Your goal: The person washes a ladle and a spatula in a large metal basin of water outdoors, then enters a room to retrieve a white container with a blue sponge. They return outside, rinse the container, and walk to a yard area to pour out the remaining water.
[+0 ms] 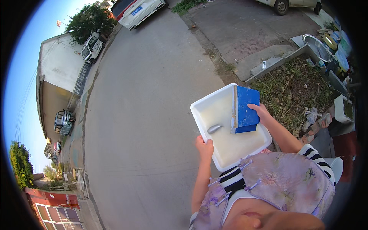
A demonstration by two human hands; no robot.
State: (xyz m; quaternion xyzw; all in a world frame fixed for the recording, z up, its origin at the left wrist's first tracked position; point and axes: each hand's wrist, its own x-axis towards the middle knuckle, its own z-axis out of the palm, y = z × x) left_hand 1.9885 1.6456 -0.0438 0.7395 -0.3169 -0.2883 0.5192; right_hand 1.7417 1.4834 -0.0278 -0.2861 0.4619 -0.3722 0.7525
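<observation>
A white rectangular tub (203, 103) holds cloudy pale liquid. My left hand (204, 147) grips its near left rim. My right hand (260, 112) holds the tub's right rim together with a blue rectangular board (245, 107) that rests across the tub's top. A small grey spoon-like object (214, 128) lies in the liquid beside the board's lower edge. I carry the tub in front of my chest, above a paved road.
A grey concrete road (145, 96) stretches ahead. A white car (136, 11) and a small truck (92, 46) are parked far off. At right lie a weedy patch (295, 88), a concrete curb (276, 63), a metal basin (317, 46) and stacked containers.
</observation>
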